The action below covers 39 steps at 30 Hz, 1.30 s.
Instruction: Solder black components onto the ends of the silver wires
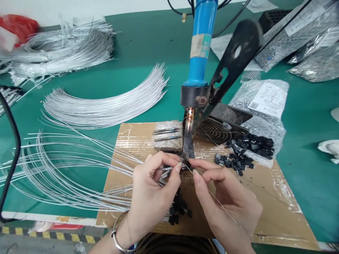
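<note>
A blue-handled soldering iron (203, 42) is clamped upright in a black metal stand (233, 56), its tip pointing down between my hands. My left hand (156, 190) is closed in a pinch just left of the tip, on the end of a thin white wire (167, 169); the small part at its fingertips is mostly hidden. My right hand (225, 197) pinches a strand of solder wire (221, 204), whose end reaches the iron's tip and whose length trails across the palm. Black connectors on wire ends (174, 211) lie below my hands.
A fanned bundle of white wires (106, 106) and looser wires (66, 158) lie left. Tied bundles (66, 49) are behind. Loose black connectors (238, 155) and a labelled plastic bag (265, 102) sit right. A pad with metal rods (168, 141) rests on the cardboard (280, 211).
</note>
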Available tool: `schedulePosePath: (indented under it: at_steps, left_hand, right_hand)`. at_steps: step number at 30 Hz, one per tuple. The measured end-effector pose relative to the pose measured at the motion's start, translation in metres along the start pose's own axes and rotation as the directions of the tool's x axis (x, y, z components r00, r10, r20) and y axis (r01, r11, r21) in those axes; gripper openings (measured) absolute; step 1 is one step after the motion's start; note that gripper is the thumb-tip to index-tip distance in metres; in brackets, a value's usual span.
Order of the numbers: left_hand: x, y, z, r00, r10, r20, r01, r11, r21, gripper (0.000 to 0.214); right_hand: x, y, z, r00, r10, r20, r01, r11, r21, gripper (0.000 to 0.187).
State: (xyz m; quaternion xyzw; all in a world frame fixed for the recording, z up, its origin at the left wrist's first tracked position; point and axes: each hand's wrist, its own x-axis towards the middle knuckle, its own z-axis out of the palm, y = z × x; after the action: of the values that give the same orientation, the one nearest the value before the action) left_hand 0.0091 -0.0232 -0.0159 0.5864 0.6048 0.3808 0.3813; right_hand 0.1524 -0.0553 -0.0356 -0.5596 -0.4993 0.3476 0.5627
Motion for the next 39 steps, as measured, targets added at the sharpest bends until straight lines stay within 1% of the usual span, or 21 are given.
schedulePosePath:
  at_steps: [5, 13, 33, 39]
  left_hand:
    - [0.0012, 0.0, -0.0001, 1.0, 0.001, 0.004, -0.001, 1.0, -0.012, 0.012]
    - [0.0022, -0.0015, 0.0004, 0.999, 0.04, 0.001, -0.04, 0.999, 0.008, 0.014]
    - [0.0015, -0.0007, -0.0011, 0.998, 0.062, -0.007, -0.062, 0.998, 0.033, 0.014]
    - [0.0003, -0.001, -0.0007, 0.998, 0.059, -0.011, -0.059, 0.998, 0.021, 0.014]
  right_hand:
    - [0.0004, 0.0009, 0.0, 1.0, -0.007, 0.004, 0.007, 1.0, -0.016, 0.017]
    - [-0.0005, 0.0041, 0.0016, 0.997, -0.071, -0.026, 0.071, 0.997, -0.005, 0.017]
    - [-0.0004, 0.0046, 0.0042, 0.996, -0.08, -0.037, 0.079, 0.997, -0.016, 0.016]
    - [-0.0013, 0.0043, 0.005, 0.995, -0.08, -0.06, 0.078, 0.997, -0.026, 0.015]
